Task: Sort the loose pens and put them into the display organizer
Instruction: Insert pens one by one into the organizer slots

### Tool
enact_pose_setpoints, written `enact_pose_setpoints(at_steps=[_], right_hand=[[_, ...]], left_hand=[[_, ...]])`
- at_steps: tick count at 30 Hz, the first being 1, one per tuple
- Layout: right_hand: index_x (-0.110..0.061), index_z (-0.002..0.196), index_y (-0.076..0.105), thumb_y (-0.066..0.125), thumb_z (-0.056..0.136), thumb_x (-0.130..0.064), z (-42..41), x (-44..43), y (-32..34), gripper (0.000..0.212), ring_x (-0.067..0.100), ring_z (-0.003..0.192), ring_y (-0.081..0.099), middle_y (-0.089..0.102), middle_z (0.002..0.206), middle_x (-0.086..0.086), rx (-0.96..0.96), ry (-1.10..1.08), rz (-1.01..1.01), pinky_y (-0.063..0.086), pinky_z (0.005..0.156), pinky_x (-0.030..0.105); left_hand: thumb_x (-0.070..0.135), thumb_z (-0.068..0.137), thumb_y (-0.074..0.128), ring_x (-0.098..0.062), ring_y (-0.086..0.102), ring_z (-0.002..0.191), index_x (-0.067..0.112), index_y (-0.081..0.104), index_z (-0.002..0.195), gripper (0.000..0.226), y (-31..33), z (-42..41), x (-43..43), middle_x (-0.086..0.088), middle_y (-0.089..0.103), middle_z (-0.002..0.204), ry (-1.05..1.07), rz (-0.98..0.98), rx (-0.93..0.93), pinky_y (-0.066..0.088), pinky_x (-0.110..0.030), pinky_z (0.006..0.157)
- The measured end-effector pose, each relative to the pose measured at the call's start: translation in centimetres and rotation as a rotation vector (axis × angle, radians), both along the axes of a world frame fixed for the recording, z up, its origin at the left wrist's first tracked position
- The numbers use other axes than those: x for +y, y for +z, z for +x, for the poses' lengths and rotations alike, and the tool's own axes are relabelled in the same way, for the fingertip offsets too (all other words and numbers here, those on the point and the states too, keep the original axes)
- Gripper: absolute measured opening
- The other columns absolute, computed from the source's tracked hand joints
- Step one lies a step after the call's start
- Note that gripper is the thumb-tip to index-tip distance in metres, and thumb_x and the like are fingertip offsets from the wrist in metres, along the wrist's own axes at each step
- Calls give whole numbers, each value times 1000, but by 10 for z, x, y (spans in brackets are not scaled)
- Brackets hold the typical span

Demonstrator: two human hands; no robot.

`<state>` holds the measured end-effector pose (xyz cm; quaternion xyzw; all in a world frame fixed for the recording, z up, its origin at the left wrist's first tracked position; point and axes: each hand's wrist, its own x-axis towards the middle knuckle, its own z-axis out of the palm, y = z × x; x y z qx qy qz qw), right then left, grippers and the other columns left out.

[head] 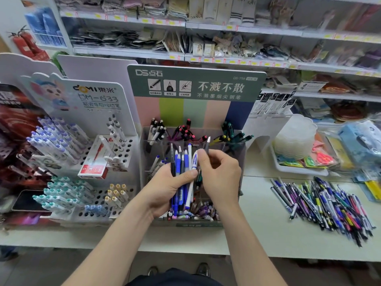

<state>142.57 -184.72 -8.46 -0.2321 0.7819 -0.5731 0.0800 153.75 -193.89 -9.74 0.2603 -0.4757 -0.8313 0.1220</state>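
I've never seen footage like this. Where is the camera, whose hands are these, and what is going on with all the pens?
There is no machine here. A person wears a camera on the head, so the single picture looks forward and down at their own two hands. They stand at a shop counter. The left hand grips a bundle of pens, mostly blue. The right hand pinches a single pen beside the top of that bundle. Behind the hands stands the display organizer, a clear box with compartments that already hold pens. To the right, a pile of loose pens lies on the counter.
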Motion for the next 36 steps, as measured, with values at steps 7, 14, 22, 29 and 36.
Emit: enact_pose_setpoints(at_steps=[7,14,22,29,36], right_hand=[[-20,131,69,42,114,-38,-58,23,11,36,15,71,63,66,85,-8,245,-142,50,46,64,30],[-9,113,75,57,97,-13,-124,36,37,25,36,95,63,65,111,16,407,-142,463,51,87,42],[-13,127,72,61,102,-12,-155,11,39,27,27,106,68,76,113,10,431,145,376,45,88,26],[-17,130,69,56,100,-24,-125,15,3,33,32,111,48,58,119,10,679,-86,347,38,95,43],[-33,95,82,69,97,-47,-47,23,2,19,3,70,67,77,78,-7,-185,311,195,62,77,38]], left_hand=[[1,105,59,-35,73,119,2,59,138,33,4,-15,9,-16,74,131,3,141,9,62,-48,97],[-4,105,56,-34,73,119,5,56,144,41,8,-33,16,-16,73,131,-2,202,27,64,-42,91],[-3,106,53,-37,70,124,5,53,147,43,9,-42,25,-16,71,136,6,272,57,61,-47,97],[-7,107,46,-32,71,122,16,53,144,44,14,-35,27,-9,72,136,-42,125,62,64,-43,91],[-7,105,51,-42,72,115,12,56,142,41,14,-29,23,-23,71,130,-84,-7,6,63,-53,92]])
